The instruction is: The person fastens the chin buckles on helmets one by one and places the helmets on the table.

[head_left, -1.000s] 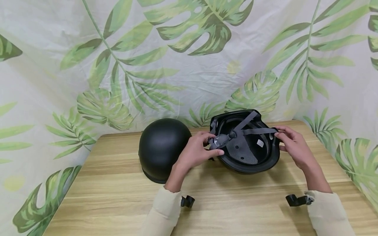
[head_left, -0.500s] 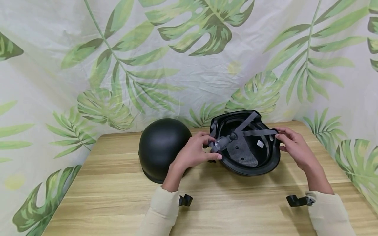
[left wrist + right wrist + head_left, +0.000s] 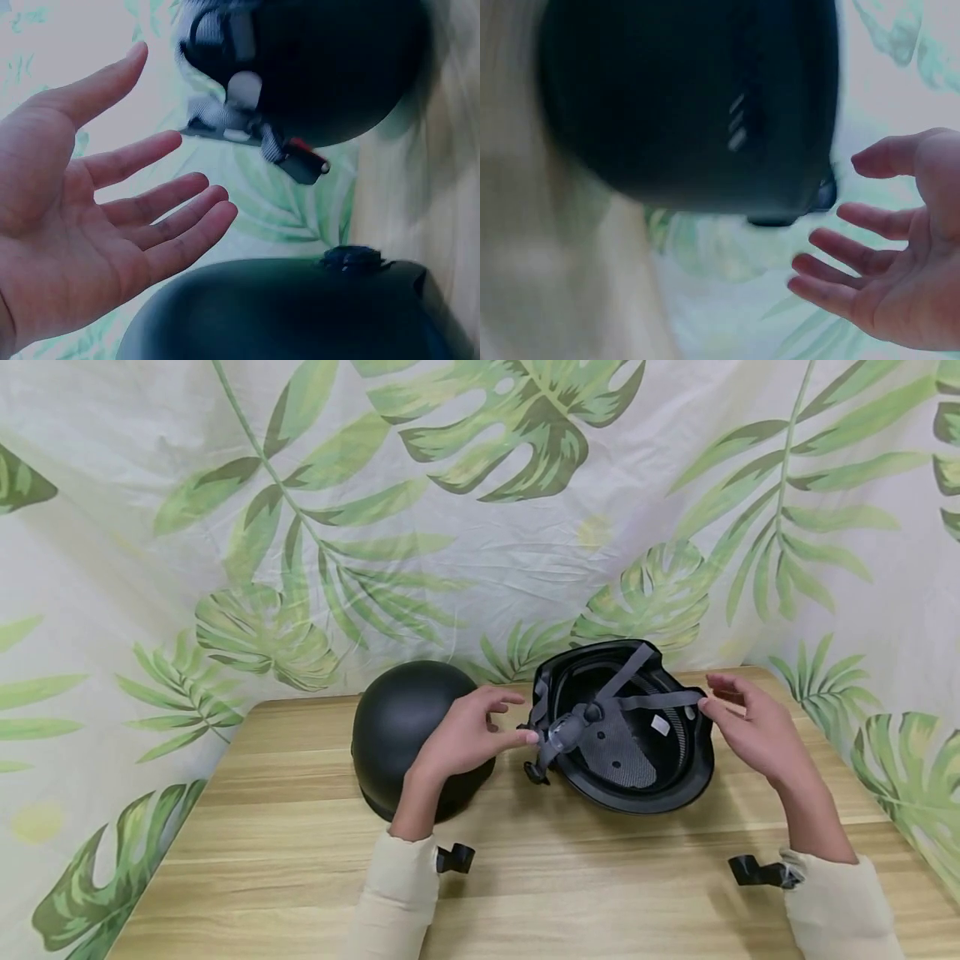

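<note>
A black helmet lies upside down on the table, its padded inside facing up. Grey chin straps cross its opening, and a black buckle hangs over the rim on the left. My left hand is just left of that helmet, fingers spread and relaxed, holding nothing; the left wrist view shows a gap between fingers and helmet. At the helmet's right rim is my right hand, its fingers loosely extended; the right wrist view shows them apart from the shell. A second black helmet sits dome up behind my left hand.
The wooden table carries both helmets near its back edge. A leaf-print cloth hangs close behind and around it. Black camera mounts stick out from both wrists.
My left hand has let go of the strap side of the upturned helmet and moved left. My right fingers have loosened from its right rim. The helmet has shifted slightly toward me.
</note>
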Action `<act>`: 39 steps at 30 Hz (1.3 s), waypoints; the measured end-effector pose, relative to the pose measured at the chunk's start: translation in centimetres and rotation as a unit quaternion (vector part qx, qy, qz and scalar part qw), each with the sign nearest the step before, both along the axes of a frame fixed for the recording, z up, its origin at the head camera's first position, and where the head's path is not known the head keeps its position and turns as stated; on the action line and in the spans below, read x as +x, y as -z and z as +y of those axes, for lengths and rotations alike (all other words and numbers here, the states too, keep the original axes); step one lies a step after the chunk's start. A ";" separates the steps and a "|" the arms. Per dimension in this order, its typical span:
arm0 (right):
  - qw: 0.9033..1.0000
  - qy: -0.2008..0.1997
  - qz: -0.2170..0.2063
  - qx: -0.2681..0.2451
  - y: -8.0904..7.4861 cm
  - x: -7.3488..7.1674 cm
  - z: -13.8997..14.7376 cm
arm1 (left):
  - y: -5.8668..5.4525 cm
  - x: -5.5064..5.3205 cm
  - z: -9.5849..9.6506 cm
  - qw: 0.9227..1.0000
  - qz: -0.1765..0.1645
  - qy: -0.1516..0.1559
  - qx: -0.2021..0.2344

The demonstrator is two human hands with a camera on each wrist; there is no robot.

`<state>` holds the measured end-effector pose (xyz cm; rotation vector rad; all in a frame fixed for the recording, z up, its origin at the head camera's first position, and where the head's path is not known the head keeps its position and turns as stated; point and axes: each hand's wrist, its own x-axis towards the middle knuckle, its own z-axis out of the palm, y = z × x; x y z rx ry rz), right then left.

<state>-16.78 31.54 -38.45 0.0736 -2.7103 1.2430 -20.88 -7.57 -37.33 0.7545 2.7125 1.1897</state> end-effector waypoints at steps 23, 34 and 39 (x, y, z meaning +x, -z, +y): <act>0.959 -0.244 0.123 0.071 -2.6 1.8 -11.4 | 1.8 -0.9 0.2 0.997 -0.051 0.035 0.036; 0.952 -0.268 0.130 0.069 -1.2 0.6 -12.5 | 2.6 -1.4 0.6 0.997 -0.050 0.036 0.050; 0.951 -0.267 0.124 0.090 -0.7 0.4 -12.7 | 3.0 -1.6 1.0 0.997 -0.047 0.039 0.039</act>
